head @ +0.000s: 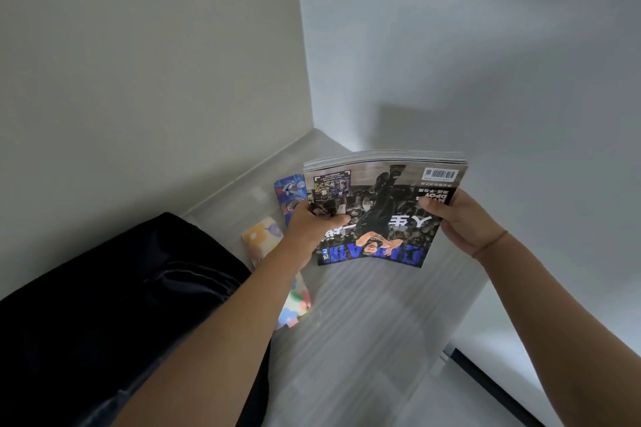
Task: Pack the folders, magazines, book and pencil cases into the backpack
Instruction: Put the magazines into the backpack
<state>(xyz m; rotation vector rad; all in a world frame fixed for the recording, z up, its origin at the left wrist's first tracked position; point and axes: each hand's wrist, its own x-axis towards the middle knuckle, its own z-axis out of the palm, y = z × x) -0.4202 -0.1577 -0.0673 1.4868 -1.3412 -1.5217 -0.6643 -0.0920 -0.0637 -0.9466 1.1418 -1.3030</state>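
Note:
I hold a stack of magazines point(385, 208) lifted above the light table point(364, 322), its top cover showing a basketball player, upside down to me. My left hand point(312, 222) grips the stack's left edge and my right hand point(464, 222) grips its right edge. The black backpack point(114, 308) lies on the table to the left, under my left forearm. Between backpack and magazines lie two pencil cases: a floral one point(263, 239), partly hidden by my forearm, and a blue and red one point(289, 189), partly hidden behind the magazines.
The table stands in a corner, with a beige wall point(138, 62) at the left and a white wall point(485, 45) behind. A dark strip point(485, 381) runs along the table's right side near the floor.

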